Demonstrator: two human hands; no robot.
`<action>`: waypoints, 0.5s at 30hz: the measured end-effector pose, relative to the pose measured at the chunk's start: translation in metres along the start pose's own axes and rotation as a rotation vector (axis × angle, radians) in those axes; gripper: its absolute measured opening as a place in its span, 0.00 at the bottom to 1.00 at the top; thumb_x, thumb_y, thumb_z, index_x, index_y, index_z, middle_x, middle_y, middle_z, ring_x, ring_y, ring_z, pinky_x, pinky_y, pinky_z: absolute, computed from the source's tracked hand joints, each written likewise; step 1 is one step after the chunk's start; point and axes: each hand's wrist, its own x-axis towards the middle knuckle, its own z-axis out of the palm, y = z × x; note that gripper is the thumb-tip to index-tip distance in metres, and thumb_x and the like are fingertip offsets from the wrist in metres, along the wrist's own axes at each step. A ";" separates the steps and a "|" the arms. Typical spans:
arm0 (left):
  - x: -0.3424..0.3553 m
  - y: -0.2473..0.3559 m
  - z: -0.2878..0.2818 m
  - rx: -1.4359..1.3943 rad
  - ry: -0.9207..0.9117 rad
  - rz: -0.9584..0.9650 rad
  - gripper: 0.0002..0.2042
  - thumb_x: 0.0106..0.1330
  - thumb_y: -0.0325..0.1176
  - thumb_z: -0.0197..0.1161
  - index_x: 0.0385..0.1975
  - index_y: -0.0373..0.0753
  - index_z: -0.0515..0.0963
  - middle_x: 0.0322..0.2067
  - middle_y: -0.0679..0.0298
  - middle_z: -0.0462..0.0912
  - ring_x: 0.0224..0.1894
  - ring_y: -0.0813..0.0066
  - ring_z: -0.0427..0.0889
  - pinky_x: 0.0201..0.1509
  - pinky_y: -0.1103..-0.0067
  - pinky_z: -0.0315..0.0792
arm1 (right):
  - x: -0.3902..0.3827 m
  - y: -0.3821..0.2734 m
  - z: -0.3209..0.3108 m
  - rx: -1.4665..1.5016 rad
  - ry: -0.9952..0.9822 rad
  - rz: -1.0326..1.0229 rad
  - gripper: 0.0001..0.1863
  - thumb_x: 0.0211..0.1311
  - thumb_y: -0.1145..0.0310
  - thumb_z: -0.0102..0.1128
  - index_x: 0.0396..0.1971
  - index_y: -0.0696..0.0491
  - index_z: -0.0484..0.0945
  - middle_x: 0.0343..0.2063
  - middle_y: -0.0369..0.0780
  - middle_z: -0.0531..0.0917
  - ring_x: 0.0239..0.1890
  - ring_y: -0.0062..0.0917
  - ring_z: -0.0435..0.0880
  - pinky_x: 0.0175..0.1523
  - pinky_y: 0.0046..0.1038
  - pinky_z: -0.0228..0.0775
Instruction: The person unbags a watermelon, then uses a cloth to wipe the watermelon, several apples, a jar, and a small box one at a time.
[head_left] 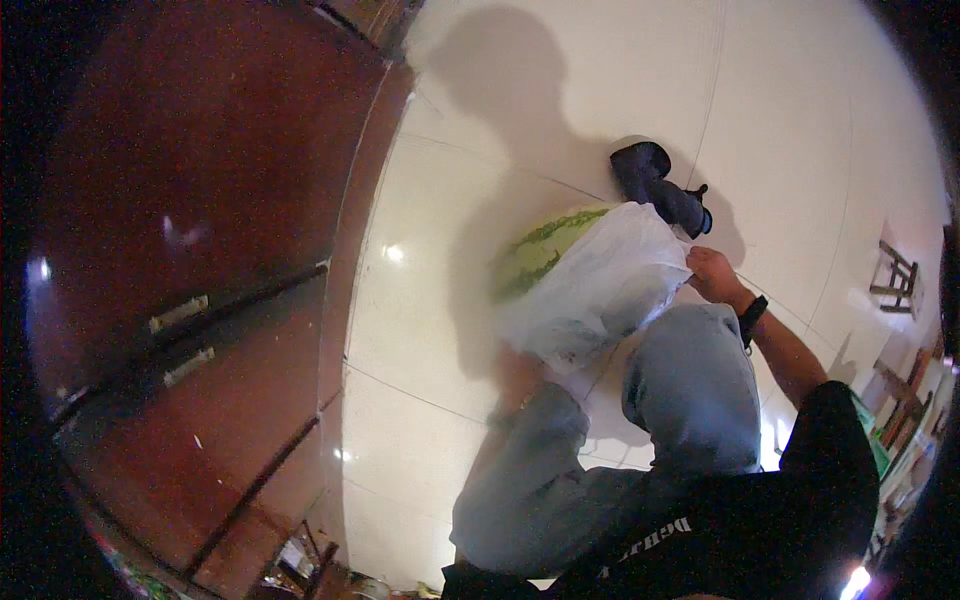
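A striped green watermelon [550,245] lies over the tiled floor in front of my knees, partly inside a thin white plastic bag [630,270]. Its upper left end sticks out of the bag. My right hand [713,274] pinches the bag's edge at the right side, fingers closed on the plastic. Low on the left, my left hand [518,375] is against the bag's lower edge. It is blurred, and the bag hides its fingers. Just beyond the bag is a dark, rounded object [660,185] with a small knob at one end; its kind is unclear.
Pale glossy tiles [800,130] spread ahead and to the right. Along the left runs a dark red-brown panelled surface [210,160] with a raised edge. A small wooden stool [897,280] stands at the far right, above a cluttered strip of items. My jeans-clad knees [695,385] flank the bag's near side.
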 end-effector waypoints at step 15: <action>0.072 0.135 -0.094 0.013 0.915 0.465 0.19 0.59 0.33 0.59 0.49 0.31 0.71 0.21 0.59 0.76 0.21 0.66 0.74 0.25 0.73 0.70 | 0.067 -0.031 -0.025 0.224 0.372 0.548 0.14 0.61 0.62 0.55 0.29 0.59 0.77 0.21 0.47 0.80 0.24 0.35 0.80 0.30 0.31 0.69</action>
